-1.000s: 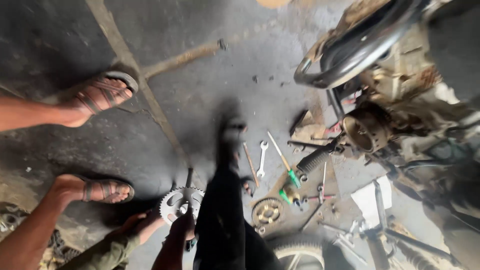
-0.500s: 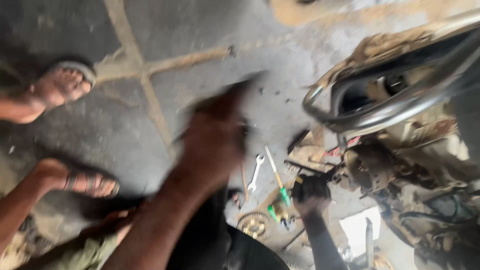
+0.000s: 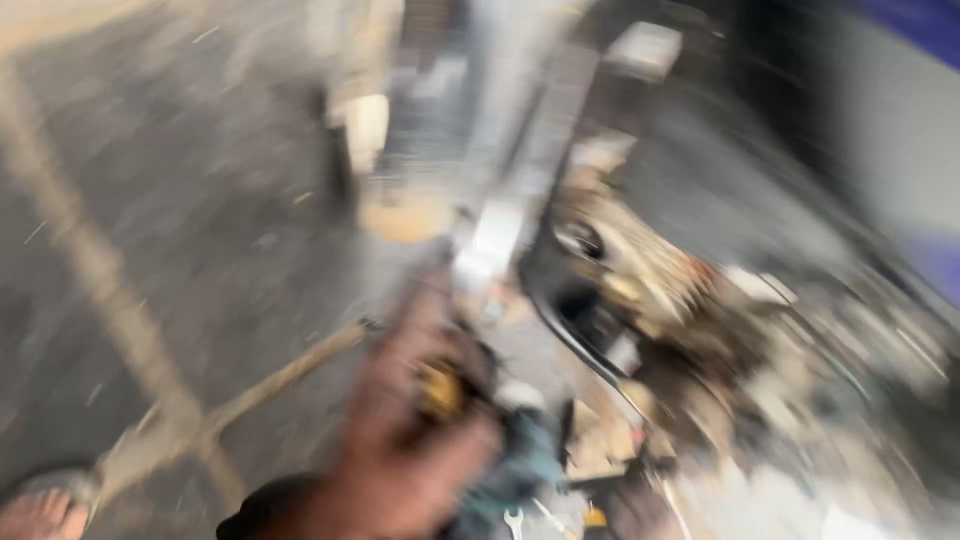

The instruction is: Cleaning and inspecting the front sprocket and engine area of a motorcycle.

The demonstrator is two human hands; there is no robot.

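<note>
The frame is heavily smeared by motion. My left hand [image 3: 405,450] is raised at the bottom centre, with the forearm coming up from the lower edge. A small yellow and dark object [image 3: 438,390] shows at its fingers, but the blur hides whether the hand grips it. A teal blurred thing [image 3: 525,460] lies just right of the hand. A small wrench [image 3: 513,521] lies on the floor below it. My right hand is not visible.
A stripped motorcycle [image 3: 640,300] with a dark frame and exposed parts fills the right half. Grey concrete floor [image 3: 200,250] with pale seams spreads to the left. Another person's sandalled foot [image 3: 40,505] sits in the bottom left corner.
The view has swung up and to the right, so the motorcycle now fills more of the frame. The tools, the sprocket and my right hand have dropped out of view. My left hand stays raised.
</note>
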